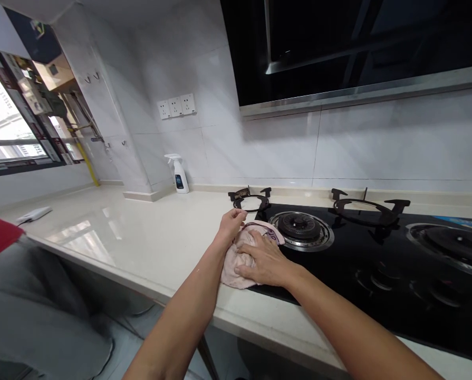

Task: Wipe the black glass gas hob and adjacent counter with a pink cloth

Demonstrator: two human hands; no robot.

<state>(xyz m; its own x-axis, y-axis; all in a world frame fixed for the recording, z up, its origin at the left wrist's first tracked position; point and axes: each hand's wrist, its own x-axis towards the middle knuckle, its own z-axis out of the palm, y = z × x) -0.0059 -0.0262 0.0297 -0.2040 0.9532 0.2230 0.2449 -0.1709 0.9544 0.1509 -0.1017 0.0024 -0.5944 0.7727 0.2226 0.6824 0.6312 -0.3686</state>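
Over the left edge of one black stove (330,295) lies one pale pink cloth (233,269), crumpled, partly on the white counter (152,232) and partly on the glass. Its far right corner comes up to the nearer burner; whether it touches the rim cannot be told. Two bare hands are at the cloth. The right hand (264,261) rests on top of it, palm down, fingers and thumb spread apart. The left hand (231,224) is at the cloth's far left edge with its fingers curled in; I cannot tell whether it pinches any fabric.

Two round burners (301,228) show on the stove, with two knobs (382,279) toward the front. Two black pot stands (386,213) sit toward the wall, one behind each hand's side of the stove: the first beyond the left corner, the second between the burners. One white spray bottle (181,177) stands upright at the back of the counter, below three sockets (175,107). Four hooks (124,143) are on the pillar at left. One range hood (358,47) hangs above. At far left are one person's red top (0,237) and grey trousers (41,311), near one flat white object (35,214).
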